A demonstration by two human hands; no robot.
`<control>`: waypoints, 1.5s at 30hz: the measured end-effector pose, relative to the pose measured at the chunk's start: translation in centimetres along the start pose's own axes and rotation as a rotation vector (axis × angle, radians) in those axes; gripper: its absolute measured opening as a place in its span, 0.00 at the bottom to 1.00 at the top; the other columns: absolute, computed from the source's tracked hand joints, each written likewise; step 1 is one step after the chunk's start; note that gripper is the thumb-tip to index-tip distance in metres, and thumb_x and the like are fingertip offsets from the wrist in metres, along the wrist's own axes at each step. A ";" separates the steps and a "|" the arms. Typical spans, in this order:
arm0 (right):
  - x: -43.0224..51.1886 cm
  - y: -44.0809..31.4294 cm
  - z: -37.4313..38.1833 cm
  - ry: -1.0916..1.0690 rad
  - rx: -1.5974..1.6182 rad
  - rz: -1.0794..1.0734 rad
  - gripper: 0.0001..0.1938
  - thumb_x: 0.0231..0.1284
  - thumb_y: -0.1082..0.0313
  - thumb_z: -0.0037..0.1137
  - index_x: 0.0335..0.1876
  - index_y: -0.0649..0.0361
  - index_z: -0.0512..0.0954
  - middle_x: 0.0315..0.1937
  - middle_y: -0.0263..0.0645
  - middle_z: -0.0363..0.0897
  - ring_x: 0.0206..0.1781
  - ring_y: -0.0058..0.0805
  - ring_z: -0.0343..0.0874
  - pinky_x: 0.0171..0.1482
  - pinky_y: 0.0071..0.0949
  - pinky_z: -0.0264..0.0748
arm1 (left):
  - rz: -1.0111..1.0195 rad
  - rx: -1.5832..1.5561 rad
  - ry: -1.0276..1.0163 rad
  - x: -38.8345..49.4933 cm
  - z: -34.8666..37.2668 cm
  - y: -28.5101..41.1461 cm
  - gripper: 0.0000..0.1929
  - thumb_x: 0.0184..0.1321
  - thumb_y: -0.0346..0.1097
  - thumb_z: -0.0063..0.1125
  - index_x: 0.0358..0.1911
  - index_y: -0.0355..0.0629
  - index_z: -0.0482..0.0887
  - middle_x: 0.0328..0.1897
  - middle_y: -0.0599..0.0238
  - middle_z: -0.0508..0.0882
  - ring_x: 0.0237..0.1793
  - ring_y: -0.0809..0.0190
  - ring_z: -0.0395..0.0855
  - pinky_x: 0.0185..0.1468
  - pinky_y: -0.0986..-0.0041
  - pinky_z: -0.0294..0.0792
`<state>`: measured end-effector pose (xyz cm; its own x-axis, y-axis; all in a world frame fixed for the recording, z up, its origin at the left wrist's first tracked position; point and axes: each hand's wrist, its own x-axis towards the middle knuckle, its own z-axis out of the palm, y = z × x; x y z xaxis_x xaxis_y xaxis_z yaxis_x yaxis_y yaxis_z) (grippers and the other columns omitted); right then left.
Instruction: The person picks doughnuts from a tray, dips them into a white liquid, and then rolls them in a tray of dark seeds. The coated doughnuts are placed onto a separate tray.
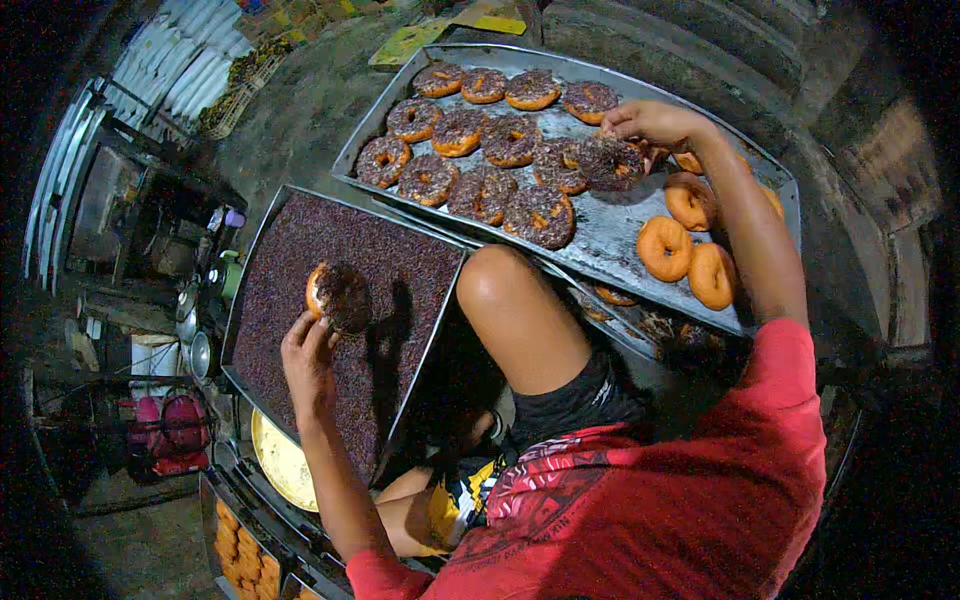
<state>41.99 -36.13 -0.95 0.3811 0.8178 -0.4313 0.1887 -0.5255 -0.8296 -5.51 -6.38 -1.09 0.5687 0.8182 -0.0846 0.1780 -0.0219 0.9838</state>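
Note:
My left hand (309,360) grips a doughnut (339,298) by its lower edge, above a square metal tray of dark chocolate sprinkles (315,232). Its dark-coated face looks right, and a pale strip shows along its plain left edge. A sprinkle-coated doughnut (611,163) is in my right hand (652,124), over a large metal baking tray (600,232). Rows of coated doughnuts (456,133) fill the left and middle of that tray. Several plain golden doughnuts (664,248) lie at its right end, some partly hidden by my right forearm.
A yellowish round basin (281,461) stands by my left forearm. More doughnuts show in another tray (641,341) beneath the large one. At lower left is a tray of browned baked pieces (244,555). My raised knee (517,315) sits between the two main trays.

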 end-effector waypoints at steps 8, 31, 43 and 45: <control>1.0 5.7 -0.4 0.474 -0.838 -0.225 0.16 0.60 0.58 0.56 0.45 0.60 0.83 0.32 0.50 0.84 0.33 0.41 0.84 0.39 0.43 0.80 | -0.109 -0.374 -0.561 3.4 16.1 3.3 0.16 0.66 0.38 0.55 0.51 0.34 0.80 0.38 0.69 0.81 0.35 0.71 0.78 0.42 0.79 0.71; -15.9 1.7 12.9 0.830 -0.376 -0.312 0.46 0.41 0.63 0.69 0.71 0.58 0.58 0.68 0.50 0.61 0.71 0.53 0.62 0.73 0.47 0.56 | 0.275 -0.289 -0.667 -1.3 27.1 2.4 0.24 0.71 0.42 0.56 0.67 0.45 0.73 0.63 0.58 0.78 0.64 0.56 0.75 0.63 0.65 0.68; -0.4 -3.3 6.1 0.456 -1.087 0.012 0.28 0.72 0.43 0.43 0.68 0.55 0.71 0.61 0.52 0.76 0.63 0.52 0.74 0.65 0.49 0.67 | -0.132 -1.337 -0.353 -5.8 16.8 1.0 0.40 0.61 0.68 0.49 0.68 0.45 0.68 0.68 0.53 0.73 0.66 0.45 0.73 0.70 0.47 0.63; -0.5 -5.1 8.3 0.458 -1.144 0.010 0.29 0.70 0.44 0.48 0.67 0.58 0.71 0.62 0.51 0.76 0.64 0.50 0.74 0.67 0.47 0.66 | -0.040 -1.428 -0.392 -5.6 13.6 -0.6 0.35 0.66 0.60 0.49 0.73 0.52 0.62 0.70 0.57 0.71 0.70 0.50 0.70 0.73 0.50 0.61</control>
<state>33.30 -31.92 0.59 0.6258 0.7758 -0.0808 0.7800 -0.6229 0.0602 2.07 -18.76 -3.39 0.7993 0.5958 0.0779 -0.5911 0.7565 0.2797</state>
